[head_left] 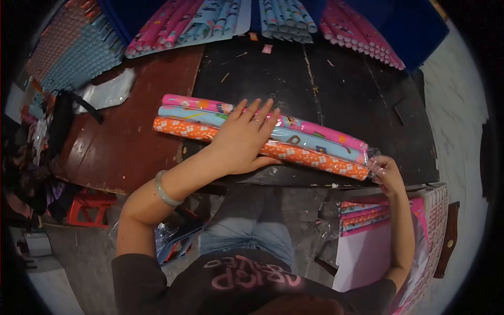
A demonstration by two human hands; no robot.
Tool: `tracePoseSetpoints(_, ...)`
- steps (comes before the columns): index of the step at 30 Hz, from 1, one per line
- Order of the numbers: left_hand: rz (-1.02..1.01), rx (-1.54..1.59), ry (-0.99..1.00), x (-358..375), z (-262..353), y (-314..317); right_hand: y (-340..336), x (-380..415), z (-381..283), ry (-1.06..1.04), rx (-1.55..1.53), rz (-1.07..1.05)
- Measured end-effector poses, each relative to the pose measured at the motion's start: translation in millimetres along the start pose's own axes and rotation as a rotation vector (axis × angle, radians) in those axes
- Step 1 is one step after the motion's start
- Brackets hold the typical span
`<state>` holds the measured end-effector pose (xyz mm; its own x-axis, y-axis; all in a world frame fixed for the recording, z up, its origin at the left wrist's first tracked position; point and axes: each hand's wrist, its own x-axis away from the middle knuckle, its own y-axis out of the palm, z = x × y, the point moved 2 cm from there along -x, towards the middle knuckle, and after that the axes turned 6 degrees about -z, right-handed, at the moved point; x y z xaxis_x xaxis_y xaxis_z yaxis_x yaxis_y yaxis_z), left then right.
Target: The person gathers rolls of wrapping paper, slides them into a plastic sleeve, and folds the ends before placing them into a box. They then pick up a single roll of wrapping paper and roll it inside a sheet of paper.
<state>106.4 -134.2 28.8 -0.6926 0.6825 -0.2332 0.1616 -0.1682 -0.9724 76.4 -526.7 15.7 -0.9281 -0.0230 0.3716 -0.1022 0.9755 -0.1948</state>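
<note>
Three patterned rolls lie side by side in clear plastic wrap on the dark table: a pink roll (320, 130), a light blue roll (310, 140) and an orange roll (184, 127) nearest my body. My left hand (244, 131) rests across their middle, fingers spread over the blue and pink rolls and thumb along the orange one. At the right end of the rolls, my right hand (386, 173) has its fingers closed on the loose end of the clear plastic wrap (373, 157).
Stacks of pink rolls (362, 39) and blue rolls (286, 21) line the table's far side. Clear bags (110, 90) lie at the left. A red stool (89, 207) stands below left. An open box (430, 231) with wrapped rolls (364, 216) is below right.
</note>
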Motion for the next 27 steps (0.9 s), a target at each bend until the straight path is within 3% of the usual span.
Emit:
tracePoseSetpoints(1,0.012,0.014,0.016,-1,1,-1,0,-2,-2,-0.021,-0.004,-0.140)
tracePoseSetpoints(16,-0.017,-0.012,-0.017,-1,0,1,-6,-16,-2,0.032,-0.134,-0.241)
tracePoseSetpoints(17,-0.005,-0.012,-0.011,-1,0,3,6,-7,-11,0.017,-0.070,-0.127)
tracePoseSetpoints(19,0.005,-0.018,-0.010,0,-1,7,-6,-6,-6,-0.020,0.043,-0.231)
tracePoseSetpoints(21,0.002,-0.018,-0.013,1,-2,7,-30,-6,14,-0.038,0.193,0.006)
tracePoseSetpoints(23,0.001,-0.016,-0.018,2,-2,7,-56,-5,21,-0.024,0.111,-0.191)
tracePoseSetpoints(25,0.014,-0.008,-0.013,2,-1,8,-49,3,32,-0.109,0.089,-0.041)
tracePoseSetpoints(27,0.009,-0.009,-0.017,2,-1,9,-41,7,33,-0.066,0.059,-0.028)
